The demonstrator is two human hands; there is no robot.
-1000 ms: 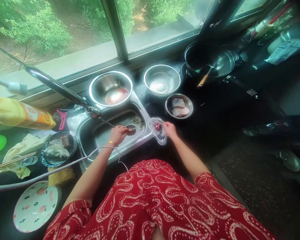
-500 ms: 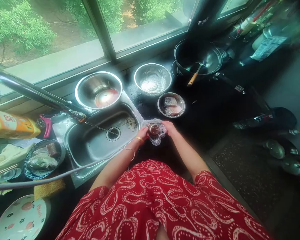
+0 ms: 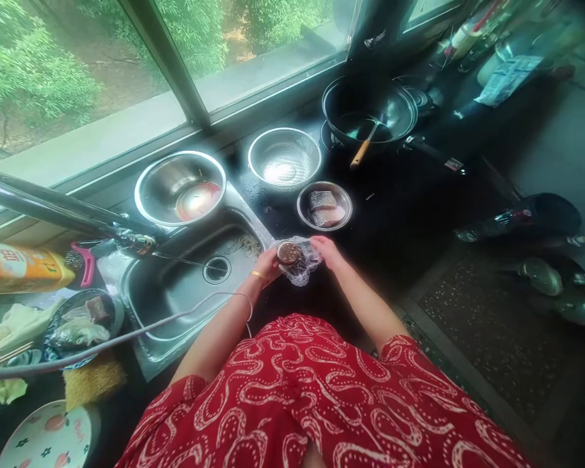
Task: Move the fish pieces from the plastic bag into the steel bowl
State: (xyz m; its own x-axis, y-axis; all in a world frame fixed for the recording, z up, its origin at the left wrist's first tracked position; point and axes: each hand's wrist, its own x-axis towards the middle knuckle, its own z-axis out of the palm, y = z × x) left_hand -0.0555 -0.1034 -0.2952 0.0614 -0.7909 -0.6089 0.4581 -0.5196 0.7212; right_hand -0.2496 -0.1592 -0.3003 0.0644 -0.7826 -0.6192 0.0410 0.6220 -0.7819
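The sink strainer sits over the clear plastic bag at the counter edge just right of the sink, our left hand gripping it and our right hand pinching the bag's rim. From the left we see a yellow bottle with red print too blurred to read, a big steel bowl, a colander, a small bowl of fish pieces just beyond our hands, and a wok.

Bright window backlight, dim counter, warped blurry edges.
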